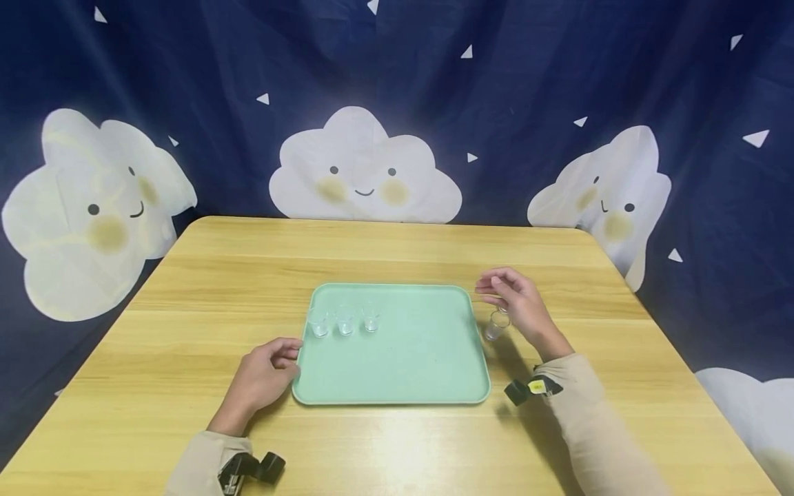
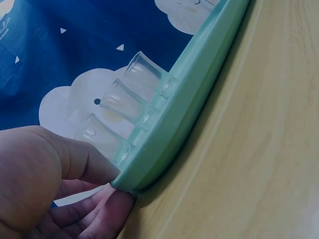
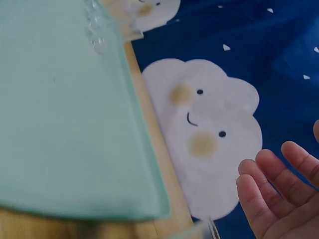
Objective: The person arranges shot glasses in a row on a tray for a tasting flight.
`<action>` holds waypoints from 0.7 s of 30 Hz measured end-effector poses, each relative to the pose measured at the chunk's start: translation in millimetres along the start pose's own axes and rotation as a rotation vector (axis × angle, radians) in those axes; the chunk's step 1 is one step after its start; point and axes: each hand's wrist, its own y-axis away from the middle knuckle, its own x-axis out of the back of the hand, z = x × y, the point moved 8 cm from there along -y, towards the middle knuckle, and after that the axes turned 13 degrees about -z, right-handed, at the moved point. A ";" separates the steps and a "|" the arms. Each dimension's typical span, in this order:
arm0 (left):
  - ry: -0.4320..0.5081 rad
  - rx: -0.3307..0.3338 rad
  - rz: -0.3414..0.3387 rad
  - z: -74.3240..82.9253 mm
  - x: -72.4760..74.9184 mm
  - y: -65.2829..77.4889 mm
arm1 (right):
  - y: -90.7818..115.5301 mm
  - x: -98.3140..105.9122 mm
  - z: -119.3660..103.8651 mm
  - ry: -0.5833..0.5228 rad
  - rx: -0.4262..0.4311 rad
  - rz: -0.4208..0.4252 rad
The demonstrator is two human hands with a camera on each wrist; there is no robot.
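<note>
A pale green rectangular tray lies on the table. My left hand is at its left edge; in the left wrist view, the thumb and fingers pinch the rim. Three small clear shot glasses stand upright in a row at the tray's back left, the rightmost glass nearest the middle. Just right of the tray, another clear shot glass is on the table. My right hand hovers beside that glass, its fingers loosely extended and nothing gripped.
The wooden table reaches back to a dark blue curtain printed with white clouds. Black wrist cameras are strapped over both beige sleeves.
</note>
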 end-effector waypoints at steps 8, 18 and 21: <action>0.004 0.002 0.002 -0.1 0.0 -0.3 | 13.1 16.3 5.7 0.137 -0.031 0.046; 0.007 0.007 0.000 -0.8 -0.1 -0.4 | 22.6 22.6 23.6 0.308 -0.140 -0.013; 0.009 0.011 0.002 -0.5 0.0 -0.2 | 26.0 23.5 29.0 0.350 -0.158 -0.038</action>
